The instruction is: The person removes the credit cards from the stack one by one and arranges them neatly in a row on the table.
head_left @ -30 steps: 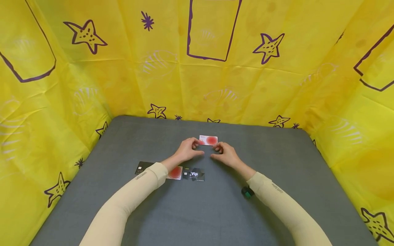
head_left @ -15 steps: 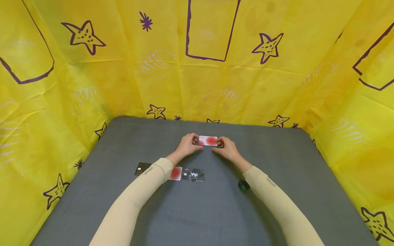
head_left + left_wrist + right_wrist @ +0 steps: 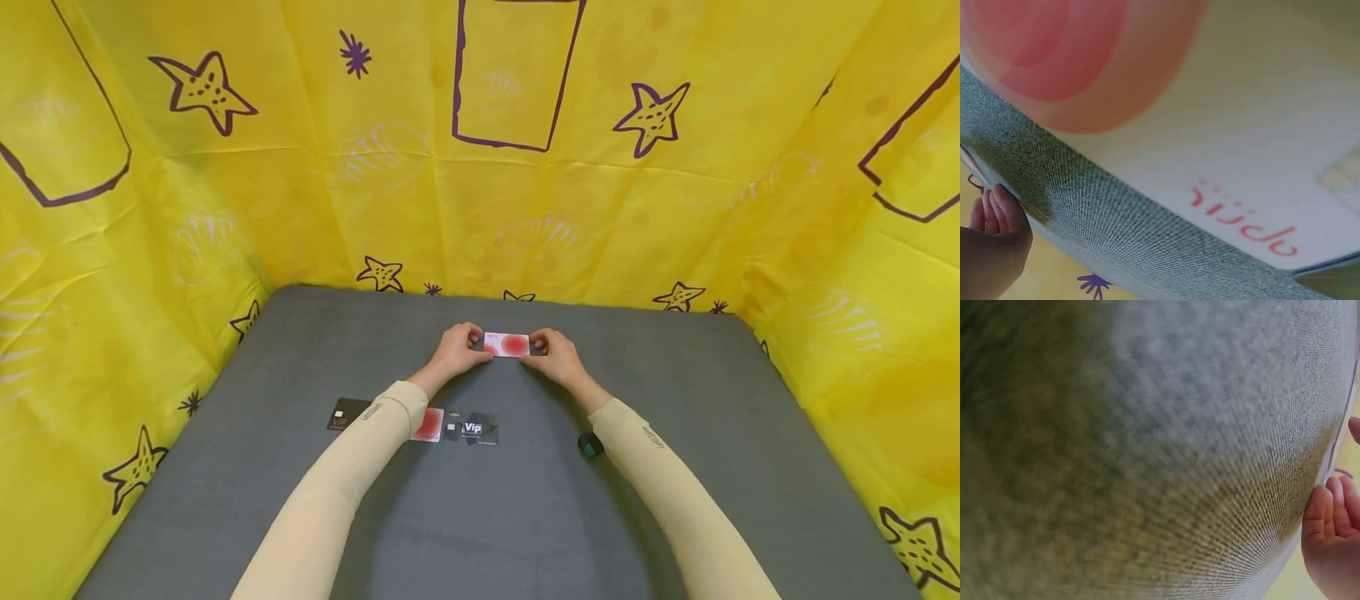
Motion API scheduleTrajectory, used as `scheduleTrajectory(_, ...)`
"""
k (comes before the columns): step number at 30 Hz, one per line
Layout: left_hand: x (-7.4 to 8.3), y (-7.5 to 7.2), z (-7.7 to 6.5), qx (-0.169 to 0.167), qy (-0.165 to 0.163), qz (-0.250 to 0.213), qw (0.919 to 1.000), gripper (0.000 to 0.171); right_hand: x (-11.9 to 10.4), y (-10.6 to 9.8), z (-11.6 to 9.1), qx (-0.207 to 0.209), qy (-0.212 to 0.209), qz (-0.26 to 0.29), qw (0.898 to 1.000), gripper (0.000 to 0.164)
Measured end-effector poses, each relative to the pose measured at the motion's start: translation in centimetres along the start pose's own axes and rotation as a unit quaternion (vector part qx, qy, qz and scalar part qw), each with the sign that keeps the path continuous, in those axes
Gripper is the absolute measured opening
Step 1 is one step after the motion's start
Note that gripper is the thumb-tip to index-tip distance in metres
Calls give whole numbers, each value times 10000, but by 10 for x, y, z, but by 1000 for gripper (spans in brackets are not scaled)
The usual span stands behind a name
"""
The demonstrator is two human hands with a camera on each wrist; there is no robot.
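Observation:
A white card with red circles (image 3: 507, 345) lies flat toward the back of the grey table in the head view. My left hand (image 3: 458, 349) holds its left end, thumb at the near left corner and fingers curled by the side edge. Opposite, my right hand (image 3: 557, 354) grips around the right end, its thumb along the near edge. The left wrist view shows my left hand's fingers (image 3: 1000, 209) bunched at the lower left. At the right border of the right wrist view appear my right hand's fingers (image 3: 1329, 512), bent and close together.
Nearer, under my left forearm, a row runs: a black VIP card (image 3: 342, 414), a second red-circle card (image 3: 427, 425) partly covered by the sleeve, and a dark grey Vip card (image 3: 472, 428). That second card looms in the left wrist view. Yellow patterned cloth (image 3: 495, 208) surrounds the table.
Both hands have moved slightly away from me and settled at the card's two ends, the right thumb now along its near edge. The card has stayed nearly in place.

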State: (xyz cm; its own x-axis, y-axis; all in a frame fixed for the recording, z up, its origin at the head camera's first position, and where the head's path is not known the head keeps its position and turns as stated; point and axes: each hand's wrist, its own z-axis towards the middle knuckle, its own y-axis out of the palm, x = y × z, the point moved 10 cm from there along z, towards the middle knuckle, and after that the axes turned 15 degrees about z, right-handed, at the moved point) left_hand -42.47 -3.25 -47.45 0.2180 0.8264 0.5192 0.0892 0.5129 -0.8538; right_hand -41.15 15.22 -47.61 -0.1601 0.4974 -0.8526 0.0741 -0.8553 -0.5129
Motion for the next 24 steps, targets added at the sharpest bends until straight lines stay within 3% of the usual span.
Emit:
scheduleTrajectory(9, 3, 1, 5, 40, 109, 319, 9994, 45, 0, 4, 6, -31, 46, -71, 10000, 46)
scheduleTrajectory(13, 3, 6, 7, -43, 144, 645, 9978, 49, 3, 6, 8, -128, 121, -159, 9997, 48)
scheduleTrajectory(24, 3, 10, 13, -303, 209, 908, 9952, 55, 9, 9, 13, -313, 145, -285, 9990, 53)
